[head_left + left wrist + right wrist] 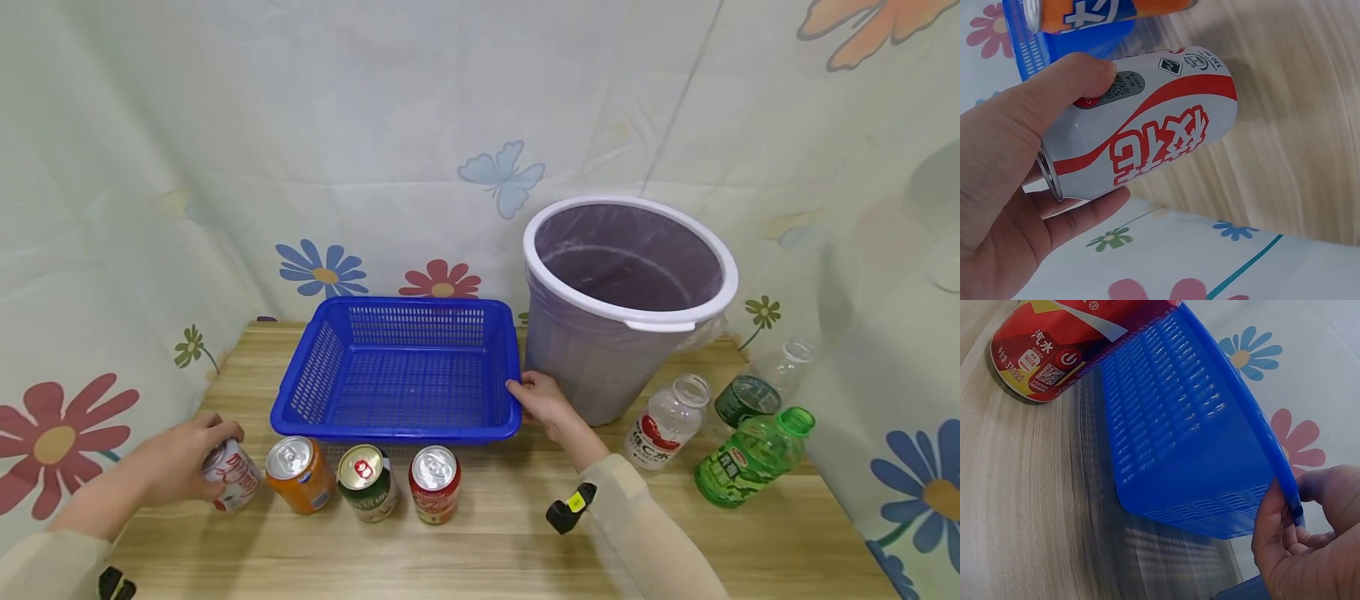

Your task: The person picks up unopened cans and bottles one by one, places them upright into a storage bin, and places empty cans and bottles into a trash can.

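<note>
At the left end of a row of cans, my left hand (183,458) grips a white can with red lettering (1154,125), thumb on one side and fingers on the other. My right hand (546,404) pinches the right rim of a blue plastic basket (408,433); in the right wrist view its thumb and fingers (1269,531) close over the rim. Nothing lies inside the basket. In front of it stand an orange can (302,477), a dark green can with a gold top (367,485) and a red can (435,487).
A tall bin with a white rim (630,317) and a liner stands right of the basket. Beside it are a clear bottle with a red-and-white label (666,423), a green bottle (752,458) and a clear bottle with a dark label (757,392). A flowered curtain (337,150) surrounds the wooden table (495,550).
</note>
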Motion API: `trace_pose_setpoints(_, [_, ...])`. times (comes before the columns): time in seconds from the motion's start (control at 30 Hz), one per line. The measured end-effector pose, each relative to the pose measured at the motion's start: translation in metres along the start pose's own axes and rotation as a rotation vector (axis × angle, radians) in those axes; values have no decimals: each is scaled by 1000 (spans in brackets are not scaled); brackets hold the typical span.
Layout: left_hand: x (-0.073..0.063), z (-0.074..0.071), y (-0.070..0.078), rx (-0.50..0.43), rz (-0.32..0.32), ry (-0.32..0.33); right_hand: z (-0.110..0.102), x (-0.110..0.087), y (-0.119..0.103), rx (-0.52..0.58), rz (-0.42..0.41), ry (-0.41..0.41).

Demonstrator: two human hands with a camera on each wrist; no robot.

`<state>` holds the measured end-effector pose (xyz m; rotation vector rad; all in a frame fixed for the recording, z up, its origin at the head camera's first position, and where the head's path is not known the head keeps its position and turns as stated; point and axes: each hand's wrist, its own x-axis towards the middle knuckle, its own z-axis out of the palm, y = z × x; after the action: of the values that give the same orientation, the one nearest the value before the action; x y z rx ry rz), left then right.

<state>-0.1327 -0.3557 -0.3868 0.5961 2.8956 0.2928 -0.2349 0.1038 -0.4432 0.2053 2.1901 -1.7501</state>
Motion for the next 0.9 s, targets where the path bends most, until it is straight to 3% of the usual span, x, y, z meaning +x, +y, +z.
trace_pose_setpoints(0.6, [8,-31,6,36,1,-29,0,2,1,8,-4,-1])
trace_pose_setpoints(0.9, [11,-51,12,82,-14,-15,-1,2,1,13,-9,3])
